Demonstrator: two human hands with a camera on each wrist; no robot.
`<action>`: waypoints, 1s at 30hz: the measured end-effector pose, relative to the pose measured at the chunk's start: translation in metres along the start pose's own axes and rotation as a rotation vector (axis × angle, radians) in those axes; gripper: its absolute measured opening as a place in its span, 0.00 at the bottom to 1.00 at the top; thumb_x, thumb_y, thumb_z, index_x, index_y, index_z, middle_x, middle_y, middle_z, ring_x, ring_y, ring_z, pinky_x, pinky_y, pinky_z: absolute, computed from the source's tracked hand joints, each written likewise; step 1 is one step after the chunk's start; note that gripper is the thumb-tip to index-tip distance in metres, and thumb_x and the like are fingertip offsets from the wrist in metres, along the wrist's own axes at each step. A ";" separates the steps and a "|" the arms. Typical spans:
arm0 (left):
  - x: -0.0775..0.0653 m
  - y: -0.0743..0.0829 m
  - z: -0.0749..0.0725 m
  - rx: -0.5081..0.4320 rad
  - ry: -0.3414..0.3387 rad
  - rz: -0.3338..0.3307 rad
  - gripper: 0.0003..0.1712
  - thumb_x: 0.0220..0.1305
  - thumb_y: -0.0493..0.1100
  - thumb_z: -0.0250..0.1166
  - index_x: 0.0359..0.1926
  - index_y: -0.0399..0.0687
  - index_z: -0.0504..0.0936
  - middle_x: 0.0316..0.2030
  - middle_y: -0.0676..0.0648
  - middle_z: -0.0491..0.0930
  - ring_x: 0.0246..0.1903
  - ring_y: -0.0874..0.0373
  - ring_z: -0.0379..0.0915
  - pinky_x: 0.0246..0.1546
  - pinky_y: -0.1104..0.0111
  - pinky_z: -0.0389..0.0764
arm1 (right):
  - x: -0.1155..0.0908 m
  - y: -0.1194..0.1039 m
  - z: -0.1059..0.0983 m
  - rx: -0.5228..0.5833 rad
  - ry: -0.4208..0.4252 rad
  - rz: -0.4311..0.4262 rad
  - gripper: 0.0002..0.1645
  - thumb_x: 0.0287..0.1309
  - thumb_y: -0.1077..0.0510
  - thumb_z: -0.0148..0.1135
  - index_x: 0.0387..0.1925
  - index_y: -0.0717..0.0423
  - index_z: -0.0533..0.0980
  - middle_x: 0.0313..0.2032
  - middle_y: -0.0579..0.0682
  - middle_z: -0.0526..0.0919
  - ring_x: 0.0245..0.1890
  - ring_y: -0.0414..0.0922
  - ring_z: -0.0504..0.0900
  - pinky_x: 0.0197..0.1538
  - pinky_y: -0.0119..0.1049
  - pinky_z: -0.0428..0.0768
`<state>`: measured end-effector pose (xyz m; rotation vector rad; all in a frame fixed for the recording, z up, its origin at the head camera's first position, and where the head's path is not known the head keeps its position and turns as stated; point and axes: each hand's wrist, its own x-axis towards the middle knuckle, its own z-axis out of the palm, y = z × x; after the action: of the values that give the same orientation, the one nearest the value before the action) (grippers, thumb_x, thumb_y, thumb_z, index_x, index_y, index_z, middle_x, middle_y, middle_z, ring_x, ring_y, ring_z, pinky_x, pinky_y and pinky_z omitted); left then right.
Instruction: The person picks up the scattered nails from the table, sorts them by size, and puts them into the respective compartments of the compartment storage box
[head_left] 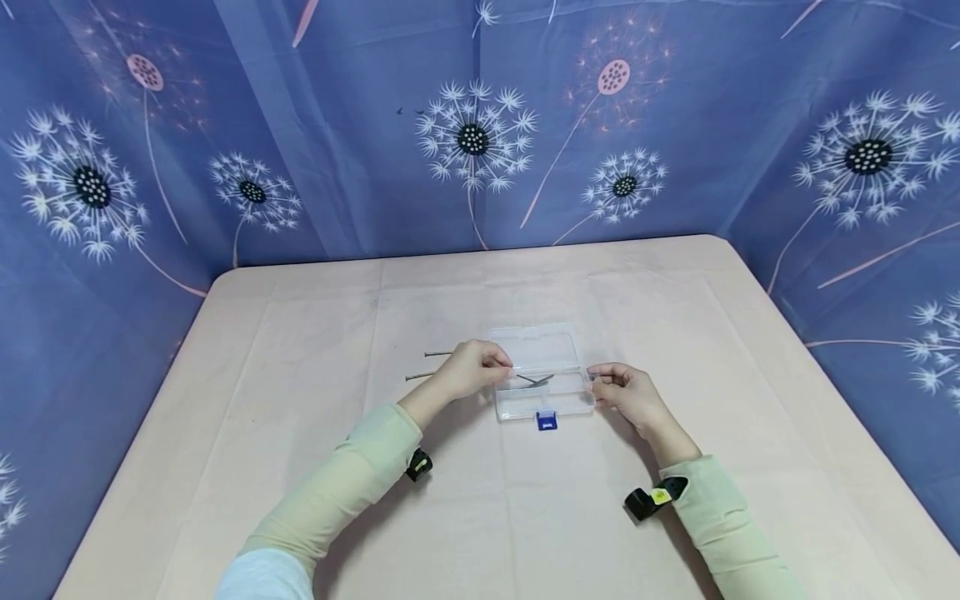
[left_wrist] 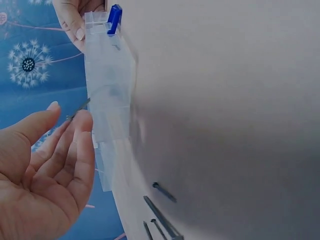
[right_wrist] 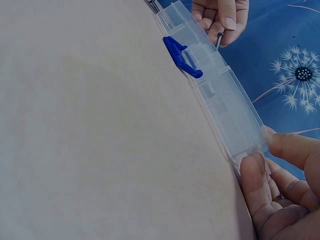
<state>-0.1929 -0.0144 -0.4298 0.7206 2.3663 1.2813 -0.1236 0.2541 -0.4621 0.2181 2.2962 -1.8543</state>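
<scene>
Toward the left of the table (head_left: pixel 225 467), several loose nails (left_wrist: pixel 161 216) lie beside and partly behind the left hand (head_left: pixel 474 367). That hand's fingers curl loosely, with a thin nail (left_wrist: pixel 81 106) at their tips; whether they grip it I cannot tell. Just right sits a clear box (head_left: pixel 570 403), its lid (head_left: pixel 534 346) open on the far side, a dark nail (head_left: pixel 543 381) showing inside, its blue latch (head_left: pixel 547 422) facing near. The right hand (head_left: pixel 636 398), nearly closed, pinches the box's right end between thumb and fingers.
</scene>
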 end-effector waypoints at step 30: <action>-0.022 -0.006 -0.048 0.102 0.116 -0.038 0.11 0.61 0.37 0.62 0.43 0.34 0.80 0.39 0.41 0.83 0.38 0.51 0.77 0.44 0.62 0.78 | -0.001 -0.003 0.000 -0.007 -0.008 -0.023 0.25 0.58 0.67 0.57 0.55 0.79 0.66 0.30 0.43 0.76 0.24 0.32 0.76 0.29 0.24 0.79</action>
<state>-0.2020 -0.0624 -0.4078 0.6434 2.5416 1.2240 -0.1231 0.2537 -0.4585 0.1833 2.3090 -1.8538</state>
